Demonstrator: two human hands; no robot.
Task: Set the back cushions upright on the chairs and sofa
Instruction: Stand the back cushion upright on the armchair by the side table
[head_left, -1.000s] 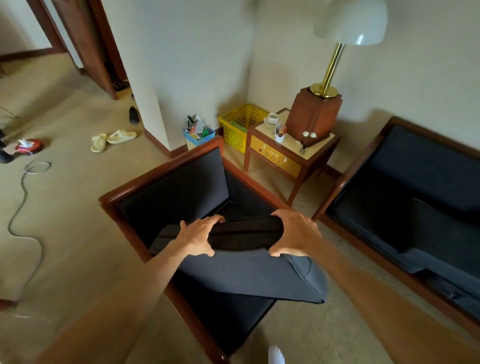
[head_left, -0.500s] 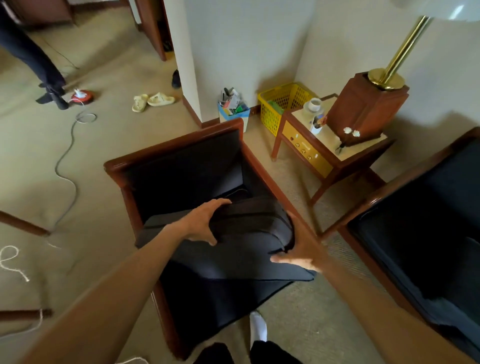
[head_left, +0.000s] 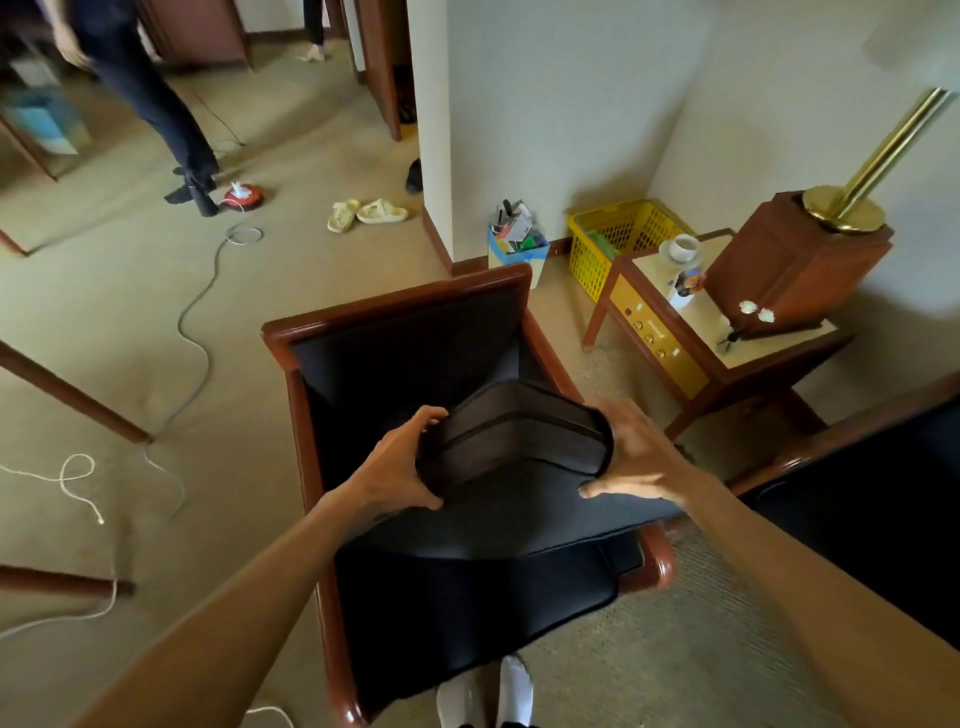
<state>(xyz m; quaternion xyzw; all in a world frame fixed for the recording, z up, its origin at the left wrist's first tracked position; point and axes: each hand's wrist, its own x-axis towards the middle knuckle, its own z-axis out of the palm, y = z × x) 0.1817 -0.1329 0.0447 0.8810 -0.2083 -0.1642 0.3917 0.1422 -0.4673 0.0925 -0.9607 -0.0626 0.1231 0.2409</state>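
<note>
Left hand (head_left: 396, 467) and right hand (head_left: 641, 457) clamp opposite ends of dark back cushion (head_left: 511, 441), raised over armchair (head_left: 395, 332) seat. Cushion likely soft, light, bulky; end grips suit. Beyond: side table (head_left: 691, 332), yellow basket (head_left: 618, 234).

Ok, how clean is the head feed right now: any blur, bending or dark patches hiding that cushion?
Head view: daylight is soft and even; the dark fabric back cushion reads almost black, only its seam showing. Left hand and right hand are slightly soft. Top left, the standing person's dark-trousered legs are motion-smeared. The wide lens bows the brass lamp pole at the edge.
</note>
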